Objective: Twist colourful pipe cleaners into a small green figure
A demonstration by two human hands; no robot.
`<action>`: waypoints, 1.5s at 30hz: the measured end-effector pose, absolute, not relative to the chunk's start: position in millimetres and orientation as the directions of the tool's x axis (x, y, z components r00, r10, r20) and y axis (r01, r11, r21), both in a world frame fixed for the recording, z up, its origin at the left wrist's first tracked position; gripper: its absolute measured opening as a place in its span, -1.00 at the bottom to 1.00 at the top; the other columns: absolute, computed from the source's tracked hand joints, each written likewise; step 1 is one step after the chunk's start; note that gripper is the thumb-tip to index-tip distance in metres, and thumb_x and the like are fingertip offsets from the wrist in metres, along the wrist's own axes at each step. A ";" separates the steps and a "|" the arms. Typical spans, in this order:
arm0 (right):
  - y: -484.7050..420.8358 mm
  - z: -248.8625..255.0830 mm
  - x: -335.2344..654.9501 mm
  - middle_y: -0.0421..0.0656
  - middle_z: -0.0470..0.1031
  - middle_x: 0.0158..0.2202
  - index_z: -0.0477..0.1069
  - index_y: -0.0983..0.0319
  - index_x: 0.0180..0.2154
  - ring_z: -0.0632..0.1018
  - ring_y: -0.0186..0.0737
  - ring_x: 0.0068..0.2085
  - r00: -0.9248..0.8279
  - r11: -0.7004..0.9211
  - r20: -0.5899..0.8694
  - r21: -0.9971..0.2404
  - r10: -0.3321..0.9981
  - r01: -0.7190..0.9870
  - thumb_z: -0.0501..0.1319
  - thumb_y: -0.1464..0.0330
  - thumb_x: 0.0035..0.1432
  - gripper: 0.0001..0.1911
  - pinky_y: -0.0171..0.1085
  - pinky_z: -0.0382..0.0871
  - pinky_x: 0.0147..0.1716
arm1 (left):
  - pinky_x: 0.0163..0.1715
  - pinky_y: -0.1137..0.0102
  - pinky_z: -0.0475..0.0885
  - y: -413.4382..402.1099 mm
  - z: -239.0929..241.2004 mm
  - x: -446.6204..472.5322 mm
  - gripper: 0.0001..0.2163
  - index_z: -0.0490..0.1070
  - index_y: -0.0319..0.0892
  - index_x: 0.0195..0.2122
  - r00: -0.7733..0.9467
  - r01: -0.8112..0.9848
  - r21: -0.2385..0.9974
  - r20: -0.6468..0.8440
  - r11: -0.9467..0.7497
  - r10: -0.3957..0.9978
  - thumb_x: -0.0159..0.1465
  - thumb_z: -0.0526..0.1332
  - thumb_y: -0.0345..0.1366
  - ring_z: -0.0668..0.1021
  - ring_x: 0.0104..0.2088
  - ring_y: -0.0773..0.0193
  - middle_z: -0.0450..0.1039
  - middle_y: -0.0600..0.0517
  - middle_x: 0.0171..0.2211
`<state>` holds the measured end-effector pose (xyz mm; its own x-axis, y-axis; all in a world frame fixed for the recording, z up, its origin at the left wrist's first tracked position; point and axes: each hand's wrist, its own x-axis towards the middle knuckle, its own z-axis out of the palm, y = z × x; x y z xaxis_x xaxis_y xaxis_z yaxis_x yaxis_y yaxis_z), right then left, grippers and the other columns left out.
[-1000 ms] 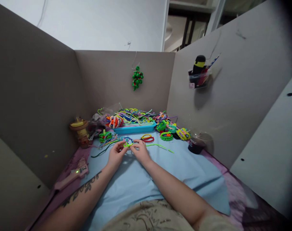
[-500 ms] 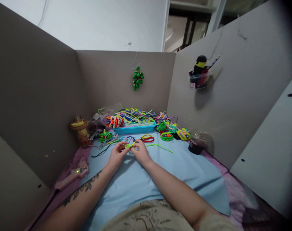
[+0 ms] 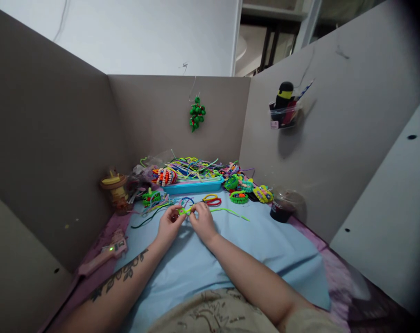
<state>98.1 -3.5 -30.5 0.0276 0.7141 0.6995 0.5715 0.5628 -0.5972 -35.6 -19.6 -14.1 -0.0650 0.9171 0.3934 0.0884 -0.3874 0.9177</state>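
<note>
Lt-blue cloth [image 3: 261, 240] over purple cloth [image 3: 102, 241]: scissors [image 3: 213, 200], grn pipe cleaner [image 3: 238, 215] on blue; glue gun [image 3: 102, 260] on purple.

I see by dim, soft light; the wall holder [image 3: 283, 118] throws a blurry shadow, and black swallows my upper-right corner.

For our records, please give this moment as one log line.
left hand: pinches yellow-green piece | right hand: pinches same piece | beyond hands: blue tray | left side: pink glue gun

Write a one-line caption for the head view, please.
Left hand and right hand hold a yellow-green strand over a blue cloth, near a blue tray.
</note>
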 end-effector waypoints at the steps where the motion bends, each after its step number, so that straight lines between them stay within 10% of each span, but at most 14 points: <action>1: -3.5 -30.5 97.7 -0.16 0.32 -0.40 0.32 0.22 -0.40 0.35 -0.20 -0.28 0.000 0.575 0.687 -0.608 0.727 0.548 0.06 0.52 -0.03 -0.86 -0.24 0.24 -0.24 | -0.49 0.49 0.23 -19.5 -14.6 -35.7 -0.69 0.34 -0.19 -0.23 -0.071 0.094 0.914 0.401 -0.394 0.913 0.00 0.28 -0.22 0.36 -0.53 0.39 0.32 0.13 -0.53; 17: -0.8 -31.9 97.6 -0.17 0.47 -0.38 0.39 0.22 -0.32 0.47 -0.26 -0.34 -0.003 0.607 0.639 -0.730 0.769 0.315 0.10 0.44 0.04 -0.86 -0.32 0.35 -0.33 | -0.47 0.51 0.26 -14.6 -18.6 -39.9 -0.68 0.34 -0.19 -0.22 -0.125 0.039 0.920 0.391 -0.389 0.912 -0.01 0.29 -0.25 0.39 -0.50 0.40 0.35 0.13 -0.51; 33: -4.2 -32.4 99.3 -0.16 0.51 -0.38 0.49 0.16 -0.24 0.48 -0.26 -0.31 -0.111 0.690 0.735 -0.559 0.669 0.459 0.08 0.49 0.08 -0.73 -0.31 0.33 -0.27 | -0.42 0.48 0.35 -14.9 -10.5 -41.5 -0.62 0.43 -0.24 -0.27 -0.084 -0.367 0.919 0.120 -0.143 0.989 -0.13 0.38 -0.23 0.47 -0.46 0.40 0.46 0.04 -0.41; 45: -1.9 -35.3 99.9 -0.14 0.45 -0.37 0.46 0.13 -0.13 0.44 -0.26 -0.29 -0.226 0.743 0.719 -0.566 0.657 0.358 0.07 0.52 0.10 -0.66 -0.29 0.34 -0.27 | -0.61 0.56 0.21 -9.8 -13.9 -47.9 -0.55 0.45 -0.24 -0.21 -0.069 -0.307 0.948 0.070 -0.088 0.995 -0.16 0.40 -0.23 0.43 -0.55 0.44 0.45 0.05 -0.47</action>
